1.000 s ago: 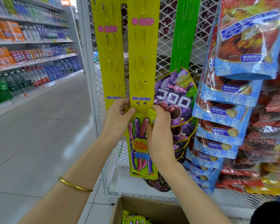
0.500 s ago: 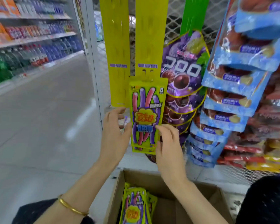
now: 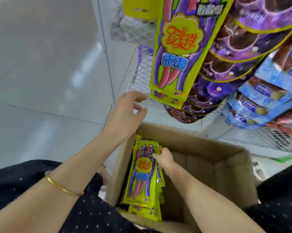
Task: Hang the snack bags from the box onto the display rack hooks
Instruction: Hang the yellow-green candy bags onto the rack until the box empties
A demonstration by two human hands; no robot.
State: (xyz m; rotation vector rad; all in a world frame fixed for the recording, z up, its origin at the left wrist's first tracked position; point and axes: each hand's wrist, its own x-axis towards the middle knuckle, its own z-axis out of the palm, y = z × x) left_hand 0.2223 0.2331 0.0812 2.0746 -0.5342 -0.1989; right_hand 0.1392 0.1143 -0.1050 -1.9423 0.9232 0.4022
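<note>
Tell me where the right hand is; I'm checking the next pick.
Head view, lower centre: the right hand is inside the cardboard box, fingers curled on the top of the yellow snack bags.

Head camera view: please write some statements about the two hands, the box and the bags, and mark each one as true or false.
1. The right hand is inside the cardboard box and grips the top of a yellow snack bag. True.
2. The left hand holds a bag. False: it is open and holds nothing, above the box's left edge.
3. The hanging yellow bags are on the rack beside purple ones. True.
4. Only one bag is in the box. False: a stack of yellow bags stands in it.
5. The gold bangle is on the right wrist. False: it is on the left wrist.
</note>
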